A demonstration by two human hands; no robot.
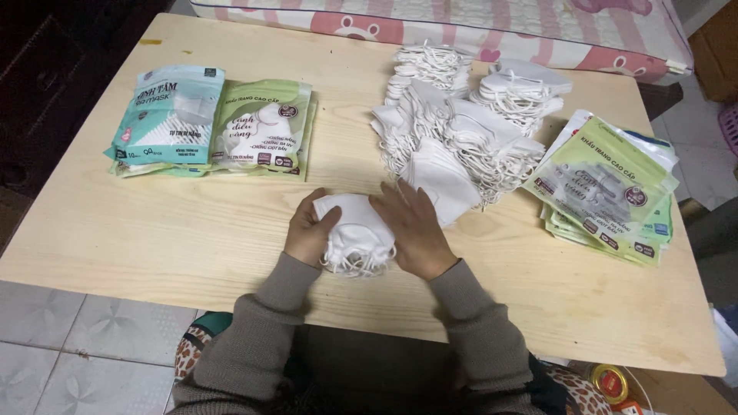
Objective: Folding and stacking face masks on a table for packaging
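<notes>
- Two hands hold one small stack of white masks (355,234) between them: the left hand (310,232) curls round its left edge, the right hand (413,230) lies flat over its right side.
- Squaring edges and tucking the loose ear loops would probably keep the stack neat.
- Beyond the right hand, a loose mask heap (461,131); further right, flat pouches (607,188).
- Beyond the left hand, filled packs (215,123).

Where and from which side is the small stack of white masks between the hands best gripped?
Probably by the two short ends of the mask stack, pinched from left and right, as the left hand and right hand sit. Its loose ear loops hang toward the person.
</notes>
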